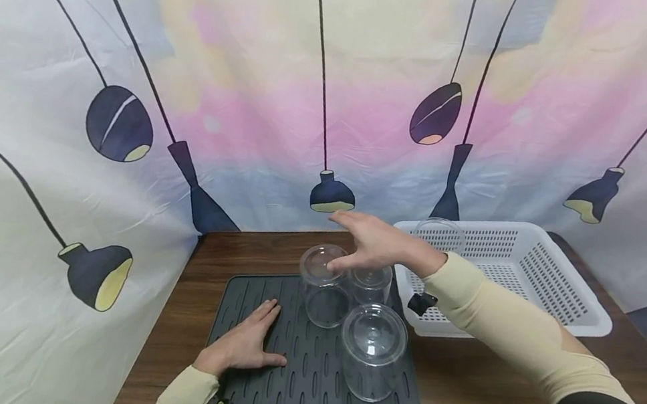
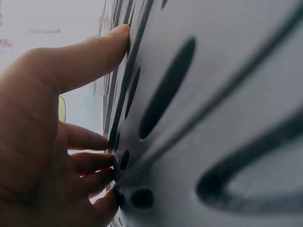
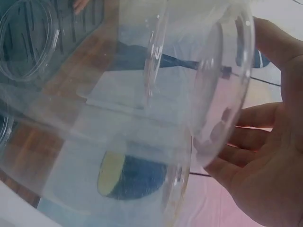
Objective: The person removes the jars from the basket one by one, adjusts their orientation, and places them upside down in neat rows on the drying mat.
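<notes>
Three clear lidded jars stand on a dark grey slotted mat: a back-left jar [image 1: 326,303], a back-right jar [image 1: 370,287] and a front jar [image 1: 372,363]. My right hand [image 1: 376,242] hovers at the back-left jar, thumb spread from the fingers and overlapping its top in the head view. In the right wrist view, a clear jar [image 3: 203,94] fills the foreground, the fingers partly showing through its rim. My left hand [image 1: 245,344] lies on the left part of the mat [image 1: 293,400], thumb apart, its fingertips [image 2: 111,158] against the slotted surface.
A white perforated basket [image 1: 588,315] stands at the back right, with a clear round rim [image 1: 441,227] showing at its left end. My right forearm [image 1: 498,311] crosses over it. The brown wooden table [image 1: 475,396] meets a lamp-printed cloth [image 1: 260,127] behind.
</notes>
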